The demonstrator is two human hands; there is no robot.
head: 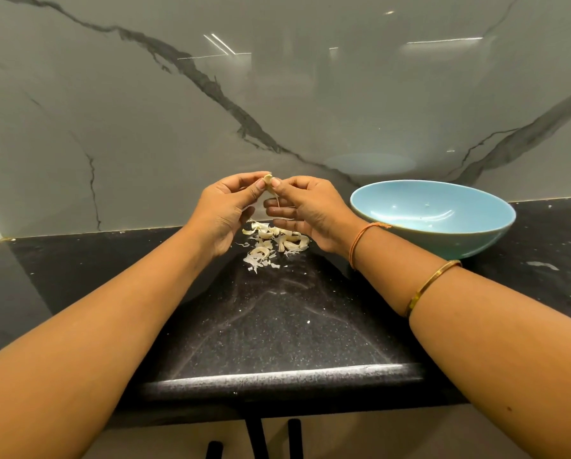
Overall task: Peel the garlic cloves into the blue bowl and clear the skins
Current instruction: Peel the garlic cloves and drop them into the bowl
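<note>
"Garlic clove [268, 181], who has hold of it?"

"Both hands. The left hand [226, 210] and the right hand [305, 210] each pinch it between thumb and forefinger, thumb tips nearly meeting on it. The other fingers curl loosely underneath."

"Which way does it run?"

"Its long axis stands roughly upright, leaning slightly toward the left hand. The upper end pokes out above the thumbs. The lower end is hidden between the fingers, so I cannot tell which end is the root. A thin strip of skin [278, 202] hangs down from it in front of the right fingers."

"And where is that, going by the blue bowl [443, 241]?"

"Left of the bowl and clear of it, held in the air, about level with its rim."

"What else is near the bowl?"

"A pile of skins [274, 241] lies to its left, directly under the hands, on the black countertop [277, 326] that the bowl stands on. A few pale specks show inside the bowl. An orange thread [360, 241] on the right wrist sits just by the bowl's left side, and a gold bangle [429, 283] circles the forearm nearer the counter's front edge. Behind the bowl rises a grey marble wall [145, 111]."
</note>
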